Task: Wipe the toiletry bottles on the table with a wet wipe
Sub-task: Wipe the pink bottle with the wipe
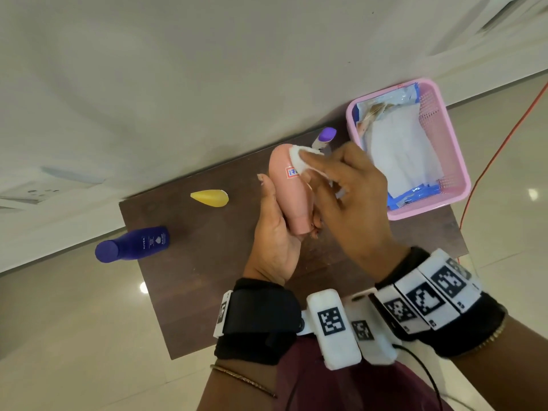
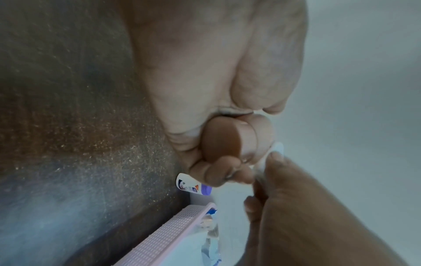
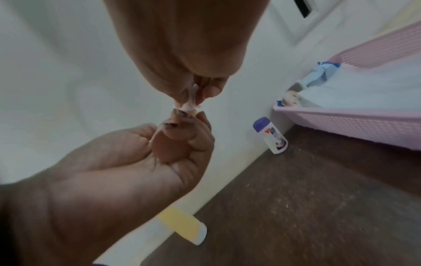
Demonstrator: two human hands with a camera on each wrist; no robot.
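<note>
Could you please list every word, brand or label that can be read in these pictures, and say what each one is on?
"NIVEA": on the dark blue bottle lying on the table.
Smaller print beside it on that bottle: too small to read.
Red and blue label on the pink bottle held by the left hand: partly covered by the wet wipe, unreadable.
Label on the white bottle with a purple cap: blurred.
Square black-and-white markers on the wrist devices: patterns, no text.

Head view looks steeply down on the tabletop (image 1: 207, 262) from above. Left wrist view sits very close behind the palm, facing along the fingers. Right wrist view likewise, close. All three share the pink basket (image 1: 453, 161) and purple-capped bottle (image 3: 271, 135).
</note>
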